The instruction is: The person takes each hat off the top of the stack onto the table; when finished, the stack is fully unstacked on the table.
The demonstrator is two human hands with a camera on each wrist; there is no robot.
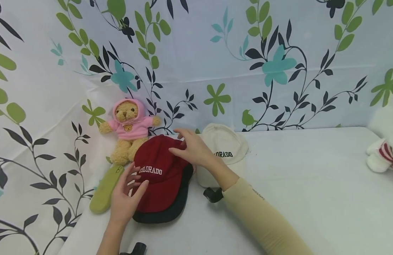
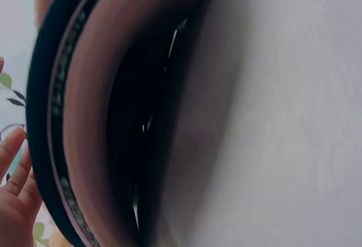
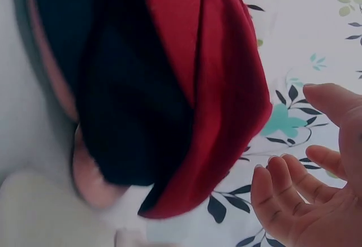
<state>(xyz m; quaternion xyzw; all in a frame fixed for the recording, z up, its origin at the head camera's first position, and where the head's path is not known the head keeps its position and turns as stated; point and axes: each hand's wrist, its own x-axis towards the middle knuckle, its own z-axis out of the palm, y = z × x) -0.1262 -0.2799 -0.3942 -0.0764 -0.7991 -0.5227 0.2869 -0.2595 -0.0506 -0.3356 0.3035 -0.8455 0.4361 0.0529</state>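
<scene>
A red cap (image 1: 158, 177) with white COLORADO lettering lies on the white table, a dark brim (image 1: 171, 214) showing beneath its own. In the left wrist view the dark brim edge (image 2: 42, 117) and a pink brim (image 2: 90, 117) are layered. My left hand (image 1: 127, 193) is at the cap's left side, fingers loosely bent and spread, overlapping its edge. Over the crown's upper right is my right hand (image 1: 194, 148), thumb and fingers apart; the right wrist view has those fingers (image 3: 294, 187) separated from the red fabric. A cream cap (image 1: 223, 145) is partly hidden behind the right hand.
A teddy bear (image 1: 129, 124) in a pink hoodie sits against the patterned cloth behind the red cap. A green oblong piece (image 1: 105, 191) marked B lies left of the left hand. At the far right is a white plush toy (image 1: 385, 152). Bare white tabletop (image 1: 311, 177) stretches rightward.
</scene>
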